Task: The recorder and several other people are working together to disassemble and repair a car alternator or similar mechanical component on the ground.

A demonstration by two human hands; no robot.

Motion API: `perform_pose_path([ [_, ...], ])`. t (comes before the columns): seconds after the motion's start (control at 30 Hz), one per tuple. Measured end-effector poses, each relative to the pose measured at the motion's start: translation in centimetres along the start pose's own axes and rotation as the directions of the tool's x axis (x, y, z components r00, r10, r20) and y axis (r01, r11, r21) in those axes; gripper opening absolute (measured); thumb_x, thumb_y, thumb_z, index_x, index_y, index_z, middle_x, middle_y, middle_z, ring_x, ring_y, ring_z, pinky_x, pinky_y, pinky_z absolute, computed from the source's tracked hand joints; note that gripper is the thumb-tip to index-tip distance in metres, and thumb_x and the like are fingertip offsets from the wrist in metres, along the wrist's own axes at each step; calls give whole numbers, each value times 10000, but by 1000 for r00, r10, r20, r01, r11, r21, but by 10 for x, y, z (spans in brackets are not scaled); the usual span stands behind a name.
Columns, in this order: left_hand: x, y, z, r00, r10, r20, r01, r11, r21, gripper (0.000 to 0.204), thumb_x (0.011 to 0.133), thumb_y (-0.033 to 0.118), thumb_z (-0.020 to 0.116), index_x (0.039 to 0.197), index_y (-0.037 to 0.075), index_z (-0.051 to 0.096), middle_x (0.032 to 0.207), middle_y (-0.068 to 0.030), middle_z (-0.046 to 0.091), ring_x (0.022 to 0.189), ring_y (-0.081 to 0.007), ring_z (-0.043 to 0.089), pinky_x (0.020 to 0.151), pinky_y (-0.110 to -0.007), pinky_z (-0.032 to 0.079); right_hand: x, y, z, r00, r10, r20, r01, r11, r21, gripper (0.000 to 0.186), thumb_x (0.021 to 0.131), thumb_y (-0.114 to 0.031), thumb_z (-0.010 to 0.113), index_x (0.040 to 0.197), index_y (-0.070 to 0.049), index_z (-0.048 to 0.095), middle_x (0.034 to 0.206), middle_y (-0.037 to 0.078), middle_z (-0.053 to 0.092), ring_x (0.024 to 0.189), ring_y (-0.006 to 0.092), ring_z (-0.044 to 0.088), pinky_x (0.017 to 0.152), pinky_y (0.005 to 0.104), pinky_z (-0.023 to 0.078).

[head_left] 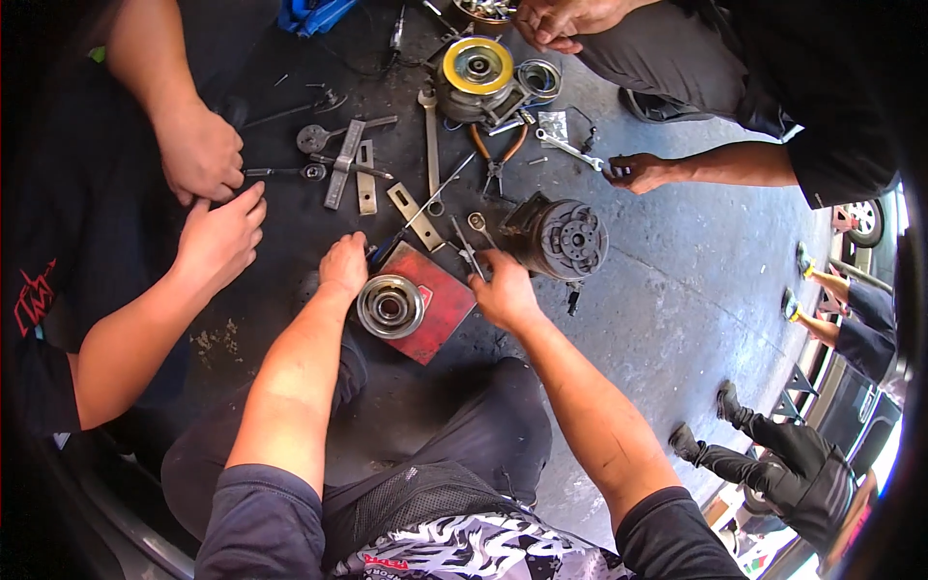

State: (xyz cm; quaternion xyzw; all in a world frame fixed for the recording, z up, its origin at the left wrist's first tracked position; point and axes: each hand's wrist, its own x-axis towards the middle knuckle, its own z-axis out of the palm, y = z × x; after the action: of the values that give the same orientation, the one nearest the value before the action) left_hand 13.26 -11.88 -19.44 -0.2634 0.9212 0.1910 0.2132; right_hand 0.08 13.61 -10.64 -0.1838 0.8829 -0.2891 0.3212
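Note:
A silver ringed pulley (390, 307) sits on a red block (442, 319) between my forearms. My left hand (343, 266) is curled at the block's upper-left corner, beside a blue-handled tool (379, 253); what its fingers grip is hidden. My right hand (501, 288) is closed round a slim silver tool (466, 246) at the block's upper right. A dark compressor-like unit with a round plate (575, 240) lies right of that hand. Above are a slotted steel bracket (416, 217), a small ratchet (479, 226) and a long wrench (432, 145).
Two people's arms reach in: clasping hands (208, 184) at left, a hand (633, 172) by a wrench (570, 148) at upper right. A yellow-rimmed assembly (478, 68), orange-handled pliers (496, 159) and assorted tools (343, 164) cover the dark floor. Other people's legs (749, 464) are farther right.

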Motion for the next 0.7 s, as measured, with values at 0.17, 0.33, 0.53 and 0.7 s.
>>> perform_pose_path([
  [0.17, -7, 20, -29, 993, -32, -114, 18, 992, -122, 223, 824, 135, 653, 1035, 91, 599, 1054, -152, 656, 995, -361, 662, 850, -484, 538, -20, -27, -16, 996, -3, 90, -9, 991, 137, 367, 877, -202, 657, 1162, 27, 625, 1006, 253, 692, 1007, 434, 651, 921, 467, 511],
  [0.33, -16, 145, -59, 746, 437, -503, -654, 622, -430, 330, 763, 119, 761, 1037, 88, 580, 965, -111, 627, 875, -334, 662, 743, -423, 553, -9, -55, -64, 983, -46, -178, 41, 999, -32, 408, 951, -343, 612, 1154, 11, 593, 877, 312, 670, 865, 490, 657, 789, 550, 520],
  [0.53, -20, 245, -75, 650, 437, -621, -758, 432, -489, 457, 723, 114, 820, 1111, 65, 583, 1036, -120, 627, 947, -315, 655, 816, -395, 546, -20, -38, -167, 975, -115, -190, 72, 972, -222, 191, 917, -166, 667, 995, 3, 626, 835, 239, 680, 799, 437, 660, 698, 436, 522],
  [0.7, -26, 261, -51, 792, 491, -363, -611, 632, -477, 999, 642, 366, 892, 1442, 95, 358, 1511, -109, 368, 1422, -323, 338, 1176, -454, 287, -23, -14, -180, 966, -216, -141, 166, 939, -301, 205, 869, -140, 665, 1020, -9, 619, 856, 269, 667, 864, 469, 646, 735, 514, 511],
])
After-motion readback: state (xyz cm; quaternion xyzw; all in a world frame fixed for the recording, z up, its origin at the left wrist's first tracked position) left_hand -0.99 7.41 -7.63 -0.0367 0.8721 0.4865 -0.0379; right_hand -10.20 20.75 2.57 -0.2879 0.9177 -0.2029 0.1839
